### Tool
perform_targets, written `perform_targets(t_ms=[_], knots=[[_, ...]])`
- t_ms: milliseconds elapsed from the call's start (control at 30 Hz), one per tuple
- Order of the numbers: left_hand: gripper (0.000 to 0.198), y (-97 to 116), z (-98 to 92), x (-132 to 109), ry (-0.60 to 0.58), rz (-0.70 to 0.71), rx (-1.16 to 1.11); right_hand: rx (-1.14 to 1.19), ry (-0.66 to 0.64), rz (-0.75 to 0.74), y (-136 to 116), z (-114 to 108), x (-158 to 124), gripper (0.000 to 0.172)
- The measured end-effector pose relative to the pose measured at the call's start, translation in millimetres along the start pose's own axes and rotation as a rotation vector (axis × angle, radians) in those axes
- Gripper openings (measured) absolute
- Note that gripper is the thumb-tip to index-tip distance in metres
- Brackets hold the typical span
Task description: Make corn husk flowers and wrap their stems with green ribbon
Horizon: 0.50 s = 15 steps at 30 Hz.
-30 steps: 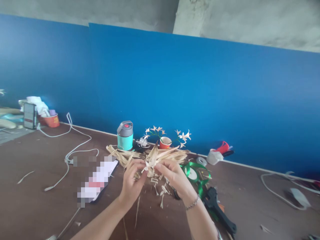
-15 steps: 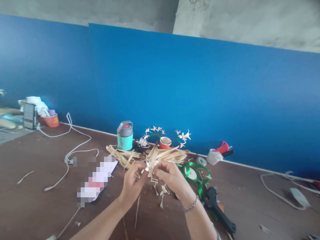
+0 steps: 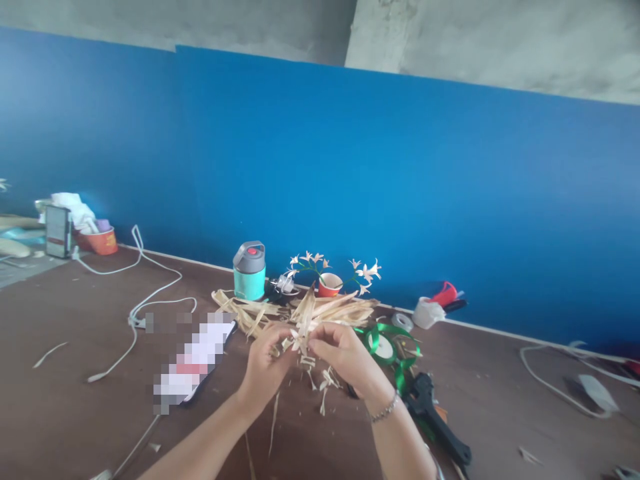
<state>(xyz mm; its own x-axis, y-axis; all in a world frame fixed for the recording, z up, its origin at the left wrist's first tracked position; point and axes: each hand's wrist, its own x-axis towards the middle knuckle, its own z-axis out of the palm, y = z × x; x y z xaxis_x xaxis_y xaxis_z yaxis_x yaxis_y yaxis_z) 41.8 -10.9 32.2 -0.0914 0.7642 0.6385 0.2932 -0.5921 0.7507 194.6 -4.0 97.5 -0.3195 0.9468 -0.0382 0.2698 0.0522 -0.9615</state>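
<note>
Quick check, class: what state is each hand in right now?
Left hand: closed, holding the small pale flower.
Right hand: closed at the flower's edge; whether it grips anything cannot be told.

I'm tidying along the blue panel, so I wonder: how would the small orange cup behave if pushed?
The orange cup looks thin-walled, so it is probably light and easily dented. The white flowers on thin stems spread well past its rim on both sides, so a push would likely make them sway and might tip it.

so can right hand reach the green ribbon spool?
Likely yes: the green ribbon spool sits beside the right hand, nothing visibly between, though that hand is busy at a small white flower.
</note>
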Motion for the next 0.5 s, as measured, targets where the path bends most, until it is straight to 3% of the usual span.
perform_targets(t_ms=[500], knots=[[0.012, 1.0, -0.4, 0.7, 0.039, 0.093, 0.020, -0.023, 0.034, -0.019, 3.4, -0.6, 1.0, 0.008]])
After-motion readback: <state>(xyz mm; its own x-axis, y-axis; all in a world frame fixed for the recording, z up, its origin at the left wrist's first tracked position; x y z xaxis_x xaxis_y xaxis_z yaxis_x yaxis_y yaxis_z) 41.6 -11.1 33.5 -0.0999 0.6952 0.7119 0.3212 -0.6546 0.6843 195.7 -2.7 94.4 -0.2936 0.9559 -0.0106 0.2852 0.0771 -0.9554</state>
